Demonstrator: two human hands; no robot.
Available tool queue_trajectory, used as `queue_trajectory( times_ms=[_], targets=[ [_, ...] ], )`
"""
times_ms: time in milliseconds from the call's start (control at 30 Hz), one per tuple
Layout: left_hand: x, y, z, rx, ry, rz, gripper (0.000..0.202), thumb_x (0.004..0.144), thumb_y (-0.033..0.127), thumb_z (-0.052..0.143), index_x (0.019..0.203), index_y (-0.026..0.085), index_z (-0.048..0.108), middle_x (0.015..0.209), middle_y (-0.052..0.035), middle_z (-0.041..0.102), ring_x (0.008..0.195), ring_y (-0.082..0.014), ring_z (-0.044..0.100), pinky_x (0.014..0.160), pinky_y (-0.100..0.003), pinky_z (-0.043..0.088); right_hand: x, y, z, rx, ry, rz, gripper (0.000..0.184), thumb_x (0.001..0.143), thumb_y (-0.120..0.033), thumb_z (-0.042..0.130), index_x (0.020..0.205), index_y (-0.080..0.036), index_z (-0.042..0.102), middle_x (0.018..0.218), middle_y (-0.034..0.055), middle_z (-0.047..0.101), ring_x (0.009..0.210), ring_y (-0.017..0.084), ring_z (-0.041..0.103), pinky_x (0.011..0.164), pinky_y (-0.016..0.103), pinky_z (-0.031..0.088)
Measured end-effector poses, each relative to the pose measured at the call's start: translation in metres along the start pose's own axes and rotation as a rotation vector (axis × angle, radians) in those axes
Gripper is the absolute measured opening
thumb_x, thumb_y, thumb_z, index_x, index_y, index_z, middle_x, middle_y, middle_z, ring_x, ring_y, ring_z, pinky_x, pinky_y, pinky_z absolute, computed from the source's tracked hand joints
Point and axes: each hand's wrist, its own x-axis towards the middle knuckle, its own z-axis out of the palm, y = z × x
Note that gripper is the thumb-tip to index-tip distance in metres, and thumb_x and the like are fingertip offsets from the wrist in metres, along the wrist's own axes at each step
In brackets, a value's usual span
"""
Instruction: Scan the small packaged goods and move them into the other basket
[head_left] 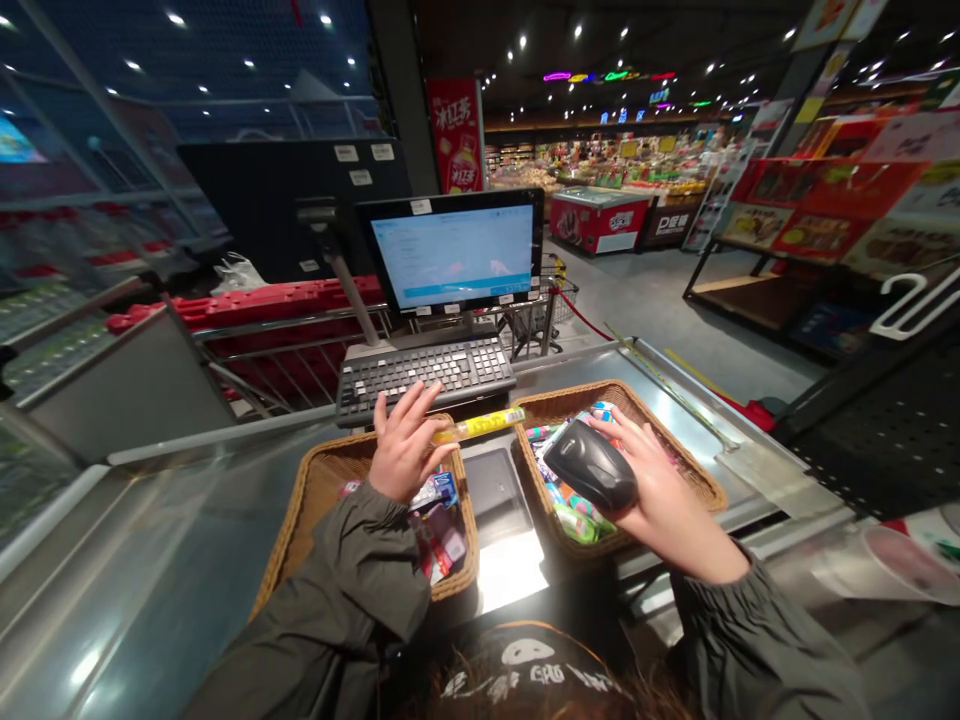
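My left hand (405, 445) hovers over the left wicker basket (319, 490) and pinches one end of a long yellow packet (480, 425), its other fingers spread. The packet points right, across the flat scanner window (496, 495). My right hand (660, 500) is wrapped round a black handheld barcode scanner (592, 465) above the right wicker basket (701, 480), which is full of small colourful packets (574, 515). The left basket holds several small packets (442, 530) too.
A keyboard (424, 375) and a lit monitor (454, 250) stand just behind the baskets on the steel checkout counter (165, 570). Red shopping baskets (247, 305) are stacked behind a rail. At the far right are a black pegboard stand (885, 430) and store shelves (817, 220).
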Motion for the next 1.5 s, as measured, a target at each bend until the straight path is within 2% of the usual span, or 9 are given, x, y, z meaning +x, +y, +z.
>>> queue_trajectory(
  times_ms=[167, 367, 567, 800, 967, 1067, 1167, 1300, 1500],
  targets=[
    [-0.015, -0.006, -0.016, 0.036, 0.003, -0.030, 0.020, 0.091, 0.040, 0.057, 0.092, 0.022, 0.066, 0.143, -0.0104, 0.053, 0.140, -0.0278, 0.038, 0.120, -0.055, 0.009, 0.007, -0.012, 0.009, 0.009, -0.022, -0.057, 0.054, 0.076, -0.021, 0.059, 0.130, -0.020, 0.053, 0.144, 0.0144, 0.048, 0.144, 0.038, 0.028, 0.114, 0.066, 0.024],
    [-0.029, -0.014, -0.032, 0.060, -0.001, -0.042, 0.022, 0.090, 0.042, 0.057, 0.092, 0.022, 0.066, 0.142, -0.0101, 0.054, 0.141, -0.0282, 0.038, 0.119, -0.056, 0.009, 0.014, -0.026, 0.015, 0.038, -0.043, -0.095, 0.065, 0.078, -0.023, 0.058, 0.141, -0.024, 0.043, 0.143, 0.0133, 0.048, 0.144, 0.038, 0.028, 0.113, 0.067, 0.024],
    [-0.043, -0.023, -0.040, 0.075, -0.002, -0.048, 0.025, 0.090, 0.045, 0.056, 0.093, 0.023, 0.066, 0.140, -0.0096, 0.056, 0.140, -0.0279, 0.038, 0.120, -0.056, 0.006, 0.018, -0.040, 0.018, 0.022, -0.043, -0.105, 0.053, 0.076, -0.017, 0.058, 0.128, -0.022, 0.053, 0.144, 0.0126, 0.048, 0.144, 0.037, 0.027, 0.115, 0.065, 0.022],
    [-0.056, -0.030, -0.051, 0.087, -0.011, -0.079, 0.026, 0.091, 0.045, 0.055, 0.093, 0.022, 0.066, 0.141, -0.0111, 0.054, 0.140, -0.0288, 0.039, 0.119, -0.057, 0.006, 0.021, -0.050, 0.022, 0.036, -0.054, -0.129, 0.051, 0.075, -0.017, 0.057, 0.127, -0.020, 0.054, 0.143, 0.0145, 0.047, 0.144, 0.037, 0.027, 0.114, 0.067, 0.022],
    [-0.070, -0.037, -0.061, 0.116, -0.014, -0.122, 0.025, 0.091, 0.044, 0.055, 0.090, 0.021, 0.066, 0.141, -0.0109, 0.055, 0.139, -0.0287, 0.040, 0.120, -0.056, 0.004, 0.024, -0.055, 0.027, 0.038, -0.069, -0.147, 0.052, 0.075, -0.016, 0.057, 0.127, -0.020, 0.054, 0.144, 0.0141, 0.046, 0.144, 0.038, 0.027, 0.114, 0.065, 0.023],
    [-0.081, -0.041, -0.067, 0.136, -0.021, -0.152, 0.025, 0.090, 0.044, 0.057, 0.090, 0.021, 0.066, 0.141, -0.0113, 0.054, 0.138, -0.0286, 0.041, 0.120, -0.055, 0.004, 0.026, -0.061, 0.030, 0.055, -0.080, -0.170, 0.047, 0.075, -0.016, 0.057, 0.121, -0.021, 0.058, 0.144, 0.0126, 0.046, 0.145, 0.037, 0.025, 0.114, 0.064, 0.023],
    [-0.092, -0.045, -0.073, 0.156, -0.045, -0.179, 0.026, 0.089, 0.045, 0.058, 0.089, 0.021, 0.066, 0.141, -0.0115, 0.054, 0.137, -0.0287, 0.042, 0.119, -0.055, 0.004, 0.030, -0.068, 0.033, 0.067, -0.098, -0.184, 0.043, 0.077, -0.018, 0.057, 0.120, -0.021, 0.058, 0.144, 0.0127, 0.046, 0.145, 0.036, 0.025, 0.115, 0.062, 0.025],
    [-0.107, -0.052, -0.077, 0.175, -0.116, -0.233, 0.022, 0.089, 0.042, 0.059, 0.087, 0.021, 0.064, 0.142, -0.0110, 0.054, 0.136, -0.0284, 0.044, 0.119, -0.057, 0.002, 0.034, -0.076, 0.038, 0.058, -0.107, -0.205, 0.048, 0.079, -0.021, 0.058, 0.127, -0.020, 0.054, 0.144, 0.0137, 0.046, 0.144, 0.036, 0.027, 0.116, 0.063, 0.021],
    [-0.129, -0.061, -0.068, 0.205, -0.252, -0.316, 0.017, 0.089, 0.035, 0.060, 0.083, 0.020, 0.060, 0.145, -0.0112, 0.050, 0.137, -0.0299, 0.043, 0.117, -0.063, 0.006, 0.040, -0.085, 0.043, 0.067, -0.131, -0.219, 0.049, 0.077, -0.020, 0.058, 0.125, -0.021, 0.057, 0.144, 0.0132, 0.046, 0.144, 0.037, 0.027, 0.114, 0.066, 0.024]
  ],
)
